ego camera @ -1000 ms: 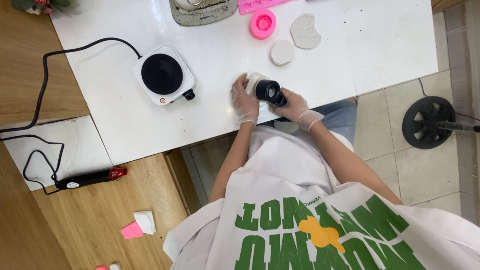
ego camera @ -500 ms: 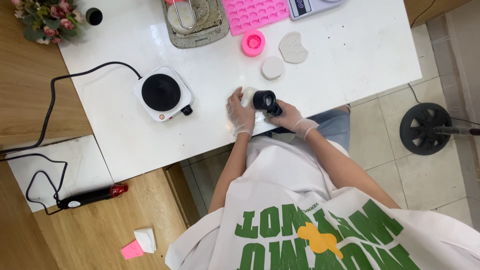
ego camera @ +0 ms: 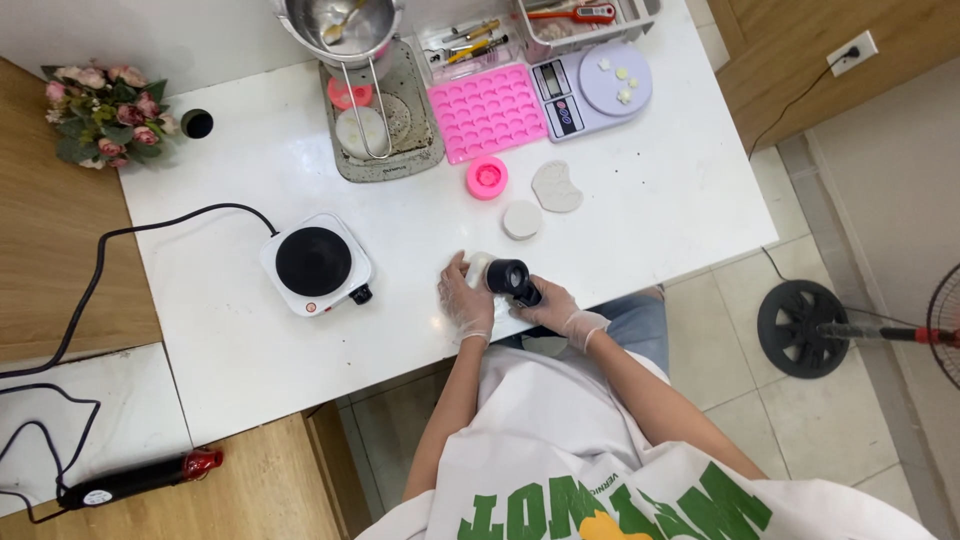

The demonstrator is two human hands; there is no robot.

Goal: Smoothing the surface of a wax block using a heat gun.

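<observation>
We hold a black cylindrical tool (ego camera: 512,277) in our gloved right hand (ego camera: 548,308), fingers clenched round it, against a white lump (ego camera: 478,268) steadied by our left hand (ego camera: 462,300), near the white table (ego camera: 660,210)'s front edge; a firm grip seems needed.

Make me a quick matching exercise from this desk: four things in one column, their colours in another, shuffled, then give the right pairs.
Things:
1. tray mould
2. hot plate disc
3. bowl
4. round cast

Colours:
A. off-white
B. shiny silver
C. pink
D. black

Pairs: 1-C, 2-D, 3-B, 4-A
</observation>
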